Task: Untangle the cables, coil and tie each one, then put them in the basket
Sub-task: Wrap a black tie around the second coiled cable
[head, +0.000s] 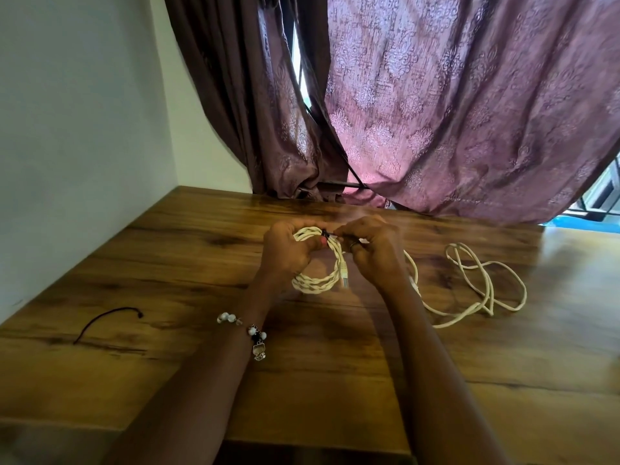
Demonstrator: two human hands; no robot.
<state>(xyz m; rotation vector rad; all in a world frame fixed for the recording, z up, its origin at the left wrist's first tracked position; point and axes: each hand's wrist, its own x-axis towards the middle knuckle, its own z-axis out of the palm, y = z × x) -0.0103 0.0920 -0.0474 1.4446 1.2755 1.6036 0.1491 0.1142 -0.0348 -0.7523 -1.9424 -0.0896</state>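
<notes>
Two hands meet over the middle of the brown wood-grain table (167,263), both working on one coiled cream-white cable (317,281). My left hand (288,250) curls its fingers round the far-left part of the coil, thumb across the strands, so the loops are held bunched together above the tabletop. My right hand (372,253) pinches the end of a thin black tie (327,233) that sits wrapped on the far edge of the coil, between the two hands; a ring shows on one finger of this hand. One pale plug end (343,276) of the coiled cable hangs down on its right side, just beside my right palm.

To the right, a second loose cream-white cable (476,286) lies in open loops on the table, uncoiled and untied, one stretch running behind my right wrist. On the near left of the table lies a short dark cord (107,322), well apart from both hands. A beaded charm bracelet (250,333) circles my left wrist. At the far side hangs a purple patterned curtain (469,112), its hem touching the table's far edge, with a pale wall (77,112) on the left.
</notes>
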